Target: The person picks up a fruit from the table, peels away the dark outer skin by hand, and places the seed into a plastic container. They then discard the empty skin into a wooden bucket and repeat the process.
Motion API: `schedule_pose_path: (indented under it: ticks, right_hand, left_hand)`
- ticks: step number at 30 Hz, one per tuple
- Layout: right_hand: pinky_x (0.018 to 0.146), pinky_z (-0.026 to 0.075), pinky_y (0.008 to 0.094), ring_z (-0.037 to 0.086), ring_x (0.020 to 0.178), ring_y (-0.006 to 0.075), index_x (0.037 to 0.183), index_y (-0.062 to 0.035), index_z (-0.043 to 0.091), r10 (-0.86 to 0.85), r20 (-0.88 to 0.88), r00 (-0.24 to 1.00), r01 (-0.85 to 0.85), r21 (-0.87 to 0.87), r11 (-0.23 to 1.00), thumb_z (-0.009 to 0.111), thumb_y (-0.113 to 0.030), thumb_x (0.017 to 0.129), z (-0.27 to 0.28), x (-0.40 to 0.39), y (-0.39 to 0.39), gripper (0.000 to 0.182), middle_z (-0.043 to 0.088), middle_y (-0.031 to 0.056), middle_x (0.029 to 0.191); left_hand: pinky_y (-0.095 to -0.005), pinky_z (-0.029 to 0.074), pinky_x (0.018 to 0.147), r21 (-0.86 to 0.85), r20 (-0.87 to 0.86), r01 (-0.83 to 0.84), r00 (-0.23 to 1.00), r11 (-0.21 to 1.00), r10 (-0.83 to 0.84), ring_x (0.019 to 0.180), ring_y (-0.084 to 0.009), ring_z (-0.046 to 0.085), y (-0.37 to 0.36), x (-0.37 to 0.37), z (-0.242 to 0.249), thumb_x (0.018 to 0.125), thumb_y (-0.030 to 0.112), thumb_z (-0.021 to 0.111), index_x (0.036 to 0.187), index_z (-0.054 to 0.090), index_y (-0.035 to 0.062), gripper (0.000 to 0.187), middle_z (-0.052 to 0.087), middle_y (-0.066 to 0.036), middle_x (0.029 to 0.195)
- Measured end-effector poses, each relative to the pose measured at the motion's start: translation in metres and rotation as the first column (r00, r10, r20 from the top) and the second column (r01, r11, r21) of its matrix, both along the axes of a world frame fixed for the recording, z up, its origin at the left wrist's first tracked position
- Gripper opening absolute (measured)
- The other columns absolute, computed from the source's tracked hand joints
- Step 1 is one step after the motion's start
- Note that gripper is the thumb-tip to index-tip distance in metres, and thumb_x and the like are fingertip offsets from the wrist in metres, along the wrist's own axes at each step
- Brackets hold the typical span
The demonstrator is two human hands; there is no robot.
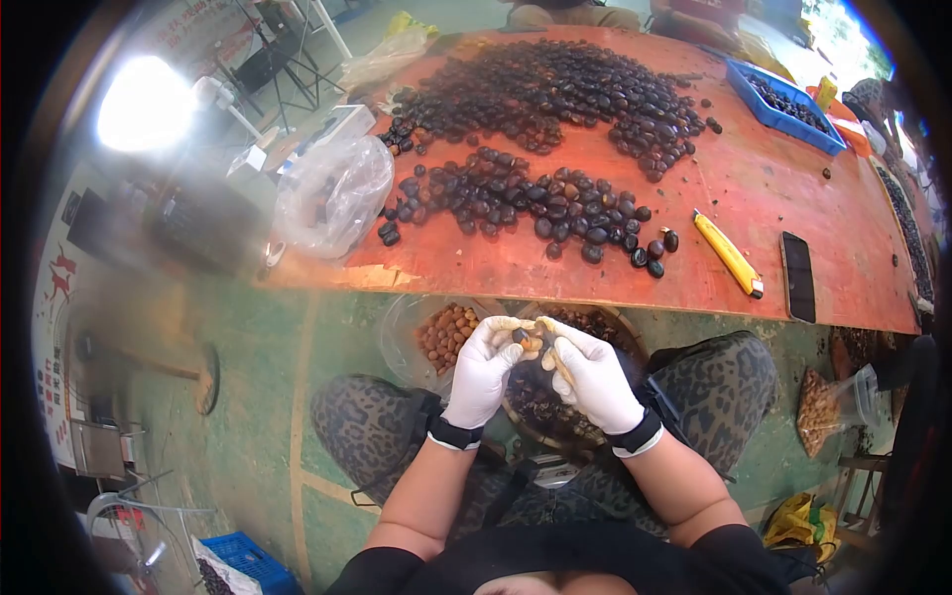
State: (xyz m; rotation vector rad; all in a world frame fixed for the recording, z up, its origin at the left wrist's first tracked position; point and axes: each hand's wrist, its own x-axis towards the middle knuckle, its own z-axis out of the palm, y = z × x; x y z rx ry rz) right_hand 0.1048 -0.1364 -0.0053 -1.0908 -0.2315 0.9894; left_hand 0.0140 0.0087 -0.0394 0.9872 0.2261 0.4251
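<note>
My left hand (484, 369), in a white glove, is closed on a small dark nut with orange-brown showing (528, 340). My right hand (593, 379), also gloved, meets it at the fingertips and pinches the same nut. Both hands are held above a round basket (635, 342) of dark shells (545, 402) between the knees. Left of my left hand, a clear plastic-lined container (394, 332) holds brown peeled nuts (446, 335). Loose dark nuts (575, 203) lie in a band on the red table (694, 203) just ahead.
A large pile of dark nuts (555, 89) covers the table's far part. At right lie a yellow cutter (727, 253), a phone (797, 276) and a blue tray (783, 117). A clear plastic bag (337, 193) sits at the left edge. People (570, 14) sit across the table.
</note>
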Motion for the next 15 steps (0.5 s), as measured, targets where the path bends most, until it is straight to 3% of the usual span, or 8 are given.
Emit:
schedule_pose_path:
  ticks: [1,4,7,8,11,13,15]
  right_hand:
    - [0.047,0.038,0.0171,0.047,0.053,0.0044,0.134,-0.0078,0.052,-0.027,0.015,1.000,0.027,0.007,1.000,0.048,-0.011,0.098,-0.003,-0.002,0.001,0.037,0.059,-0.0005,0.079]
    - [0.055,0.042,0.0179,0.051,0.059,0.0060,0.134,-0.0088,0.053,-0.076,0.407,0.910,0.125,-0.096,0.987,0.049,-0.008,0.097,-0.008,-0.006,0.002,0.037,0.060,0.0003,0.082]
    - [0.061,0.042,0.0180,0.051,0.064,0.0052,0.134,-0.0097,0.053,-0.100,0.779,0.619,0.190,-0.025,0.981,0.049,-0.006,0.096,-0.002,-0.010,0.001,0.038,0.059,-0.0008,0.083]
    - [0.058,0.040,0.0176,0.045,0.062,0.0026,0.135,-0.0100,0.052,-0.085,0.711,0.698,0.170,-0.048,0.984,0.048,-0.006,0.096,-0.005,-0.010,0.001,0.039,0.056,-0.0023,0.082]
    - [0.057,0.039,0.0168,0.041,0.061,0.0012,0.136,-0.0099,0.051,-0.166,0.401,0.901,0.189,-0.019,0.982,0.047,-0.005,0.097,-0.006,-0.002,0.002,0.040,0.054,-0.0029,0.082]
    - [0.058,0.039,0.0173,0.041,0.061,0.0027,0.137,-0.0086,0.050,-0.223,0.487,0.845,0.252,0.005,0.968,0.046,-0.003,0.096,0.002,0.002,-0.001,0.041,0.052,-0.0027,0.084]
    - [0.063,0.046,0.0245,0.053,0.062,0.0117,0.133,-0.0062,0.053,-0.213,0.637,0.741,0.288,-0.015,0.957,0.050,-0.004,0.094,-0.008,0.008,-0.002,0.039,0.058,0.0035,0.082]
  left_hand:
    - [-0.0313,0.052,0.086,-0.039,0.000,0.009,1.000,0.999,-0.009,0.099,-0.0190,0.061,0.000,0.000,0.000,0.089,0.001,0.060,0.117,0.052,-0.0013,0.030,0.060,-0.011,0.112]
    - [-0.0320,0.051,0.086,-0.131,0.012,0.022,1.000,0.991,-0.021,0.098,-0.0194,0.062,-0.005,0.003,0.007,0.088,0.001,0.061,0.112,0.055,-0.0002,0.025,0.061,-0.011,0.112]
    - [-0.0326,0.051,0.087,-0.098,0.065,0.040,0.997,0.994,-0.033,0.096,-0.0196,0.062,-0.002,0.003,0.000,0.089,0.002,0.061,0.113,0.056,-0.0002,0.025,0.061,-0.011,0.113]
    - [-0.0327,0.051,0.087,-0.067,0.087,0.046,0.995,0.997,-0.040,0.096,-0.0197,0.062,-0.001,0.001,-0.004,0.089,0.003,0.061,0.114,0.057,-0.0003,0.025,0.062,-0.011,0.113]
    - [-0.0319,0.050,0.087,-0.202,-0.002,0.119,0.993,0.972,-0.122,0.097,-0.0197,0.061,0.002,0.000,-0.003,0.089,0.004,0.060,0.119,0.056,-0.0010,0.030,0.061,-0.012,0.113]
    - [-0.0317,0.050,0.088,-0.223,-0.050,0.129,0.988,0.966,-0.143,0.098,-0.0199,0.061,0.003,-0.002,-0.003,0.091,0.005,0.059,0.124,0.053,-0.0018,0.035,0.061,-0.012,0.116]
    - [-0.0313,0.051,0.088,-0.237,-0.088,0.127,0.985,0.963,-0.151,0.099,-0.0195,0.061,0.004,-0.002,0.001,0.091,0.005,0.059,0.125,0.052,-0.0010,0.035,0.061,-0.012,0.117]
